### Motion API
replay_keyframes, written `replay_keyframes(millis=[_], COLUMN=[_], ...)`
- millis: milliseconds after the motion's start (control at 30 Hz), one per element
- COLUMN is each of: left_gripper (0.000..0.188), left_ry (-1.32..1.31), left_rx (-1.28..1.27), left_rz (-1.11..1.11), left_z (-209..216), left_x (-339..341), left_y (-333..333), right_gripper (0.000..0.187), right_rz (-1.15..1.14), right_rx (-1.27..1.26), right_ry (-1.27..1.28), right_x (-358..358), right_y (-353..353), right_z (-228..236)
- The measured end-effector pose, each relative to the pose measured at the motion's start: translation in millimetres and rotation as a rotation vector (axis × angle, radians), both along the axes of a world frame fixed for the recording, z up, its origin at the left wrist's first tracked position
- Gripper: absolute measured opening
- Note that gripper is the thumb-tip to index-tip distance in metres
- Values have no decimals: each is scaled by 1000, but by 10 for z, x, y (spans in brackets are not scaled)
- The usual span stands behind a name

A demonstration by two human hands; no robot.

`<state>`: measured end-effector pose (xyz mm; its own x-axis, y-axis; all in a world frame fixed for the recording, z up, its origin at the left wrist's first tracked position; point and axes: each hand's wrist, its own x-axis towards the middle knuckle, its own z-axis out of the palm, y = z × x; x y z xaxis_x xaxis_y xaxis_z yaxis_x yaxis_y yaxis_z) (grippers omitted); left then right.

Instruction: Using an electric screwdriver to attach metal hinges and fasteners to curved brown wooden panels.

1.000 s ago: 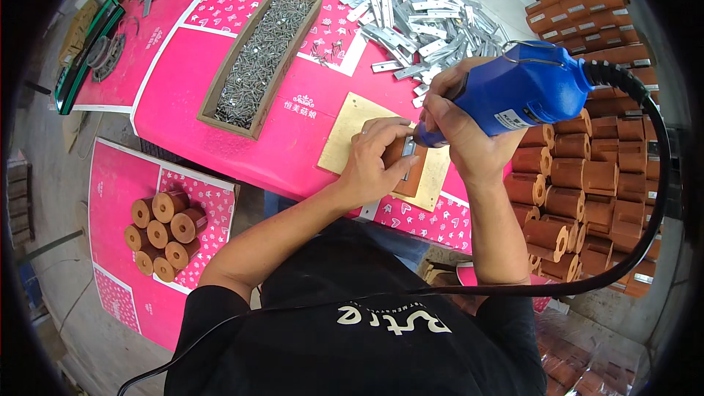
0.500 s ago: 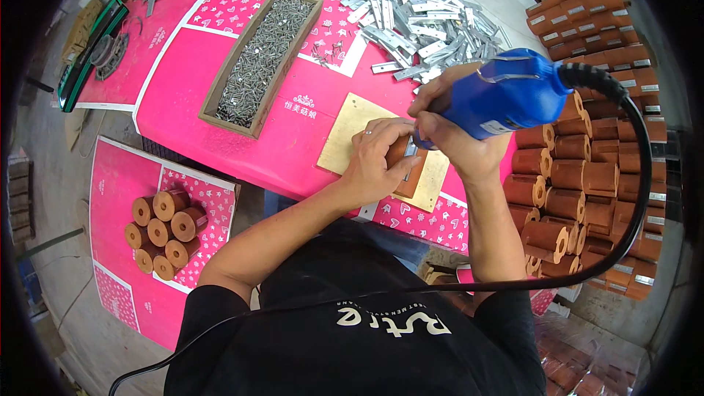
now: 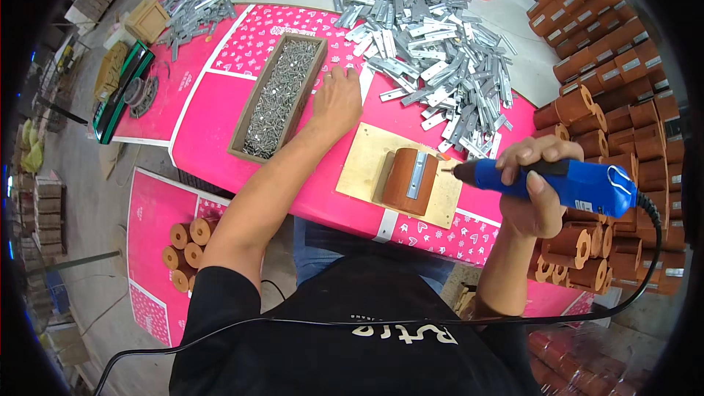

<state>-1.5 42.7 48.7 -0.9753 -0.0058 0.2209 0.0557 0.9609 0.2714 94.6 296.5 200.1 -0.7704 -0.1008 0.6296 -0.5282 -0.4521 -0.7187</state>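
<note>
My right hand [image 3: 541, 176] is wrapped around a blue electric screwdriver [image 3: 579, 185], its dark nose and thin bit pointing left. The bit is held beside a reddish-brown cylindrical block [image 3: 400, 180], apart from it. A grey metal strip with holes [image 3: 417, 175] lies along the block's top. Beneath the block is a yellowish wooden board [image 3: 359, 161]. My left hand [image 3: 338, 105] is at the right side of a long wooden box [image 3: 253, 95] full of screws [image 3: 275, 103]. Its fingers curl down onto the table; the fingertips and anything between them are hidden.
Many metal strips [image 3: 418, 37] are heaped across the far table. Stacked brown cylinders [image 3: 638, 132] rise on the right; several more [image 3: 193, 254] stand on a lower pink table [image 3: 150, 249] at left. The screwdriver's black cable [image 3: 440, 321] runs across my body.
My left hand has left the block and moved away to the loose screws by the box. My right hand has drawn the screwdriver off the block, to the right and nearer, uncovering block and strip.
</note>
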Motion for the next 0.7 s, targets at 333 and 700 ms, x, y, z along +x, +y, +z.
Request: replay_keyframes(millis=[333,700], left_gripper=[21,11], left_ry=[-41,27], left_rx=[81,285], left_rz=[82,10], left_z=[-263,-285], left_x=[-594,-679], left_y=[-11,-53], right_gripper=[30,32], right_rz=[-182,-191], right_rx=[55,-29], right_ry=[-146,-298], right_x=[326,361], right_y=[350,278], right_z=[-233,-336])
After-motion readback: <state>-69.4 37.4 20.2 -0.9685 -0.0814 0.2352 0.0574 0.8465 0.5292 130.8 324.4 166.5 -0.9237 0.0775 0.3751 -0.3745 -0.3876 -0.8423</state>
